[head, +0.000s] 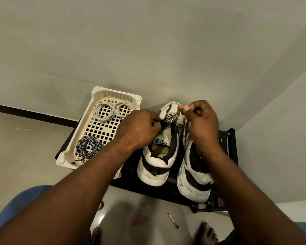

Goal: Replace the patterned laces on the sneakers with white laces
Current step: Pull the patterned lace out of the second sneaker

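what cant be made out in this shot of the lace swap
Head view only:
- Eyelets the patterned lace runs through on the open sneaker: covered by the left hand and right hand pinching it.
- Lacing of the other sneaker: behind the right forearm.
- Pink item on the floor: too blurred.

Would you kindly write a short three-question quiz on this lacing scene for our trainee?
1. True or false: the basket holds two white lace coils.
2. Where is the loose patterned lace bundle? A) basket's near end B) floor C) inside a sneaker
3. Fill in: the left hand and right hand both grip a ____ lace.
Key: 1 true; 2 A; 3 patterned.
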